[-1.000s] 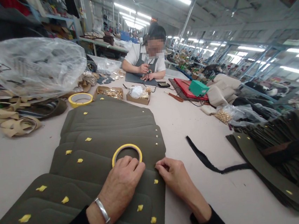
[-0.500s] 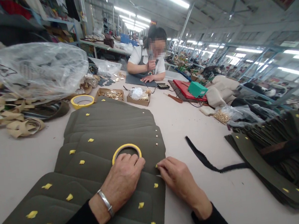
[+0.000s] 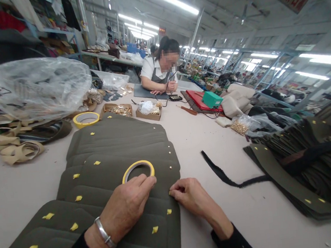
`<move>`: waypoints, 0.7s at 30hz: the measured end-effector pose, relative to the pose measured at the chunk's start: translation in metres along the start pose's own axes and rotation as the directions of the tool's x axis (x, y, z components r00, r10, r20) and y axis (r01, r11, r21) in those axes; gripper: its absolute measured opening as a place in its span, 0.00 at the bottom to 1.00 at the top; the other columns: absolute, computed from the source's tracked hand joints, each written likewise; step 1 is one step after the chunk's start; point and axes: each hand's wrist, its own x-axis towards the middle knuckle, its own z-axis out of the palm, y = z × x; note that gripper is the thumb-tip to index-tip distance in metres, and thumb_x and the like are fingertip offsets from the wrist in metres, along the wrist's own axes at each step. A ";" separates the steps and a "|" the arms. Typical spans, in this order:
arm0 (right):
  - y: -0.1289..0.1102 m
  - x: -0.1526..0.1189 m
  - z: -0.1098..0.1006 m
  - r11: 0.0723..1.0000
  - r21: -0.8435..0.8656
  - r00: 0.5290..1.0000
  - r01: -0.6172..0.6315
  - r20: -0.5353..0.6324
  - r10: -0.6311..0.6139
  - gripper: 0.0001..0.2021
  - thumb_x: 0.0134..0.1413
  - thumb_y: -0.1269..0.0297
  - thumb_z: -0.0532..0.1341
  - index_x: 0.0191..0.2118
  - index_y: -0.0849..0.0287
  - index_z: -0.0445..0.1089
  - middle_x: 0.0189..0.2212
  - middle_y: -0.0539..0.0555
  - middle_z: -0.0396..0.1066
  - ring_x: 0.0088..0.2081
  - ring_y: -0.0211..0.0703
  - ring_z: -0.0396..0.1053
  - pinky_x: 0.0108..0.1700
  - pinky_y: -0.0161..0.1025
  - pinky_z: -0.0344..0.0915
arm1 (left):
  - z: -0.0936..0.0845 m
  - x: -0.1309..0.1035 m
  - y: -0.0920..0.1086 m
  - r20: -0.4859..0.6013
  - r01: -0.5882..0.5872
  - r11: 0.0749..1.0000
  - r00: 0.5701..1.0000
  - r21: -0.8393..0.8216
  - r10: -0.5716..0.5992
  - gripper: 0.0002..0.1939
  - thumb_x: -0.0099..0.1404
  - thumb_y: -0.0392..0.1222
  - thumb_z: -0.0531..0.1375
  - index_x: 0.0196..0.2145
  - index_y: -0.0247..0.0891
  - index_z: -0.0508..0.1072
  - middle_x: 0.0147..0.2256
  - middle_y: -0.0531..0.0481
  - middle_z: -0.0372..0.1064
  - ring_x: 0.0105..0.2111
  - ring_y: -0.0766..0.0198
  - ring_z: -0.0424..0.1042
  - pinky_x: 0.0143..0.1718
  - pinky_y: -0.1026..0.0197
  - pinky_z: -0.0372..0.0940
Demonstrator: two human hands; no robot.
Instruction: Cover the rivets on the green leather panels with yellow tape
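Your right hand (image 3: 191, 193) has its thumb and forefinger pressed together, pinching a yellow tab (image 3: 170, 193) at the right edge of the olive panels (image 3: 103, 180). To the left of that pinch, your left hand (image 3: 122, 208) has its fingers drawn close together on the near right rim of the tape roll (image 3: 138, 163), the thumb hidden. Whether the roll rests on the panels or is held just above them, you cannot tell from here.

A bangle (image 3: 105, 233) circles your left wrist. On the near side of your right fingertips is another tab; just beyond them, studs (image 3: 170, 168) line the same edge. More tabs dot the panels left of your left fingers — the panels overlap in steps, reaching well past both hands.

Right of your right fingers, a black strip (image 3: 217, 170) lies on the table (image 3: 191, 148), running toward a pile (image 3: 285, 182) of olive pieces. Well ahead of your left fingertips sit two boxes (image 3: 118, 110) of small parts, with a second roll (image 3: 87, 124) beside the left one. Farther left are tan straps (image 3: 22, 152) and a plastic bag (image 3: 37, 87). Farthest ahead, a co-worker (image 3: 159, 72) leans over a mat (image 3: 146, 92).
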 end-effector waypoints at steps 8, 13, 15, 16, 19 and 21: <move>-0.027 -0.013 -0.004 0.892 0.187 0.900 0.412 -0.239 -0.365 0.10 0.57 0.72 0.59 0.42 0.58 0.75 0.35 0.53 0.76 0.34 0.40 0.71 0.39 0.36 0.67 | 0.002 -0.001 0.008 -0.126 -0.062 0.994 0.991 -0.094 0.050 0.25 0.73 0.40 0.48 0.66 0.40 0.49 0.49 0.46 0.74 0.44 0.65 0.76 0.44 0.66 0.70; -0.030 -0.012 -0.002 0.854 0.074 0.843 0.516 -0.222 -0.490 0.09 0.57 0.74 0.57 0.39 0.58 0.73 0.33 0.54 0.74 0.35 0.41 0.70 0.39 0.37 0.66 | 0.004 -0.001 0.016 -0.125 -0.067 0.997 0.990 -0.047 0.061 0.24 0.74 0.43 0.47 0.65 0.37 0.50 0.49 0.44 0.75 0.44 0.62 0.77 0.41 0.66 0.71; -0.028 -0.012 0.001 0.840 0.033 0.823 0.542 -0.225 -0.522 0.09 0.57 0.74 0.56 0.37 0.58 0.73 0.32 0.54 0.74 0.34 0.40 0.70 0.38 0.36 0.66 | 0.004 0.000 0.019 -0.129 -0.077 0.996 0.989 -0.044 0.071 0.23 0.74 0.43 0.47 0.64 0.37 0.51 0.49 0.44 0.75 0.44 0.62 0.77 0.41 0.65 0.71; -0.027 -0.012 0.003 0.835 0.004 0.812 0.550 -0.235 -0.534 0.08 0.57 0.74 0.56 0.36 0.58 0.72 0.31 0.54 0.74 0.33 0.40 0.70 0.37 0.36 0.66 | 0.004 0.000 0.020 -0.132 -0.080 0.996 0.989 -0.049 0.073 0.22 0.74 0.43 0.47 0.63 0.37 0.53 0.48 0.44 0.75 0.44 0.62 0.77 0.41 0.65 0.71; -0.023 -0.012 0.008 0.819 -0.116 0.768 0.562 -0.294 -0.568 0.08 0.55 0.74 0.55 0.32 0.57 0.71 0.27 0.53 0.73 0.29 0.40 0.69 0.33 0.35 0.64 | 0.003 0.001 0.024 -0.138 -0.070 0.992 0.989 -0.108 0.054 0.16 0.74 0.41 0.46 0.56 0.38 0.60 0.45 0.46 0.76 0.40 0.63 0.77 0.39 0.65 0.71; -0.020 -0.012 0.011 0.807 -0.188 0.735 0.559 -0.336 -0.588 0.09 0.53 0.75 0.54 0.31 0.57 0.70 0.24 0.52 0.72 0.27 0.40 0.69 0.31 0.35 0.64 | 0.001 0.003 0.025 -0.095 -0.053 0.986 0.995 -0.157 0.038 0.11 0.73 0.39 0.46 0.49 0.40 0.64 0.39 0.50 0.76 0.35 0.64 0.77 0.35 0.65 0.70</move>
